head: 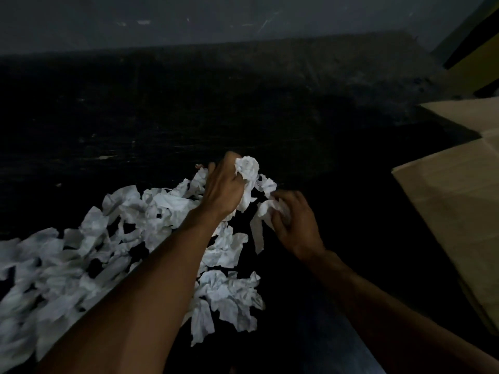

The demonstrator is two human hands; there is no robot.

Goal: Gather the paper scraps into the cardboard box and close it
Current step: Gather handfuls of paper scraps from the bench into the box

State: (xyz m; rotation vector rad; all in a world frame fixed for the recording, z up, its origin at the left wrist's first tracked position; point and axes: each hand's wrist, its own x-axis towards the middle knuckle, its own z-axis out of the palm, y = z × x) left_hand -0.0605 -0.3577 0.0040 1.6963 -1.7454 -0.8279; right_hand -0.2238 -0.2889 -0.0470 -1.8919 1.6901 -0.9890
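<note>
Several crumpled white paper scraps (89, 255) lie in a wide heap across the dark floor, from the lower left up to the middle. My left hand (224, 186) is closed around a wad of scraps (247, 168) at the heap's far end. Just to its right, my right hand (295, 220) grips another bunch of scraps (266, 211), with one strip hanging down. The cardboard box (456, 201) stands at the right edge, its flaps open; its inside is hidden from here.
The floor (189, 109) is dark and scuffed, running back to a grey wall (216, 20). A strip of bare dark floor separates the scrap heap from the box. A yellowish surface (475, 55) shows at the top right corner.
</note>
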